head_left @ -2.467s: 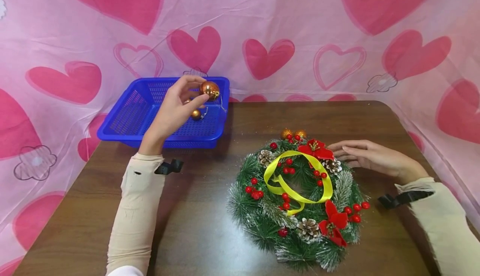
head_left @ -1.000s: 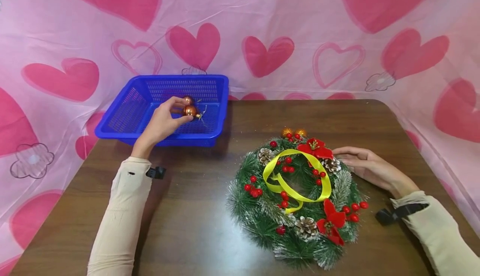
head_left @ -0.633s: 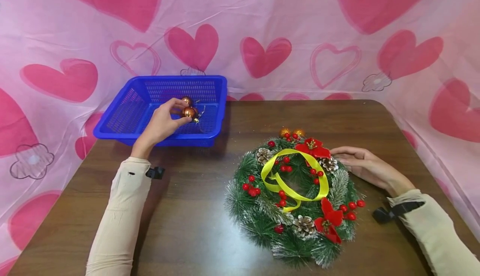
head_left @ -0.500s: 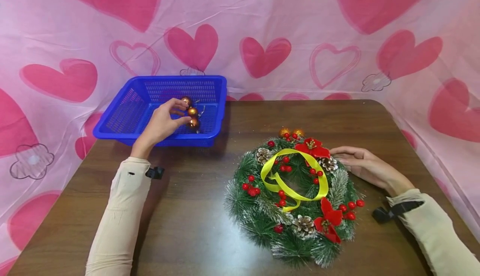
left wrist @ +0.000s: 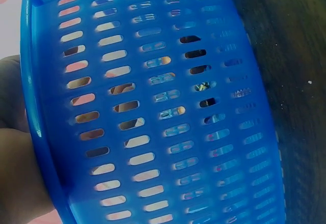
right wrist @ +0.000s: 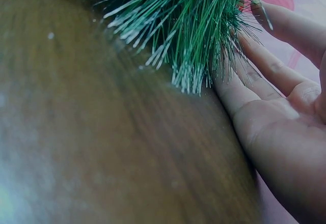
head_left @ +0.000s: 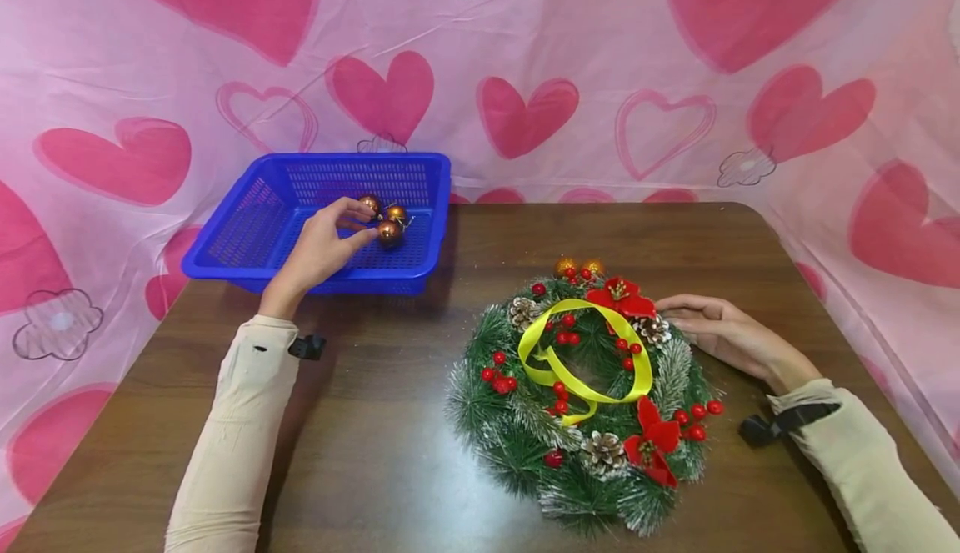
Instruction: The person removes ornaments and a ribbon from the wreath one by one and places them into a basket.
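Three copper baubles (head_left: 387,223) lie inside the blue basket (head_left: 247,236), the left hand (head_left: 318,246) hovers beside them with relaxed fingers, holding nothing, while the right hand (head_left: 716,334) rests flat, ungrasping, against the Christmas wreath (head_left: 581,403) on the table (head_left: 390,419).

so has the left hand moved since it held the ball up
Yes. The left hand has come down into the blue basket, fingers by the copper balls lying on its floor.

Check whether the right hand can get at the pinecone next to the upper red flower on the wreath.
Probably yes. The right hand lies flat at the wreath rim, fingertips right beside that pinecone, with nothing lying between them.
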Action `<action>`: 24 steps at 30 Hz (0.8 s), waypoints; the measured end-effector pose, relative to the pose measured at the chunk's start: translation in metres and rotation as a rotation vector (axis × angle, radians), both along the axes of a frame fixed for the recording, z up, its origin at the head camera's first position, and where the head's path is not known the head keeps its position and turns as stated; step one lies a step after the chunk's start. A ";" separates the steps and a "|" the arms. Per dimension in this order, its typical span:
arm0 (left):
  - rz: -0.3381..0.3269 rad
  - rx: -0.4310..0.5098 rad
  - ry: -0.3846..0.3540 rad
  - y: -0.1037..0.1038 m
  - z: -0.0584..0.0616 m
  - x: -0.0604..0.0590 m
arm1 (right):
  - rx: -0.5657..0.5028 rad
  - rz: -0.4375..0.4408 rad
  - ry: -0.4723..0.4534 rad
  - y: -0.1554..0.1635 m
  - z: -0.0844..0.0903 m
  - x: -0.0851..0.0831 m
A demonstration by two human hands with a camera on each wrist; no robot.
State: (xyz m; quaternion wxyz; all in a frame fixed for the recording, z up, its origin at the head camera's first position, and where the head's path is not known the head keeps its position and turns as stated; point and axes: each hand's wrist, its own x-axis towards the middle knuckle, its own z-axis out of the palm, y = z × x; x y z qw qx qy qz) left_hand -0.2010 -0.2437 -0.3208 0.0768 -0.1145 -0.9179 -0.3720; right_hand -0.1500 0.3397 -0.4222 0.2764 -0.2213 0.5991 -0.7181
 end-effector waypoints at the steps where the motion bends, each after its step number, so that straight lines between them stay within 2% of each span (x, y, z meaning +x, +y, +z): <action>1: -0.003 -0.001 0.005 0.000 0.000 0.000 | 0.002 -0.001 0.000 0.000 0.000 0.000; 11: -0.042 0.055 0.064 0.007 0.002 0.000 | 0.009 -0.004 0.001 0.002 0.000 0.000; 17: -0.048 0.070 0.045 0.017 0.007 0.006 | 0.039 -0.019 -0.001 0.001 0.000 0.001; 24: -0.084 0.099 0.065 0.029 0.012 0.012 | 0.047 -0.023 -0.004 0.001 0.001 0.001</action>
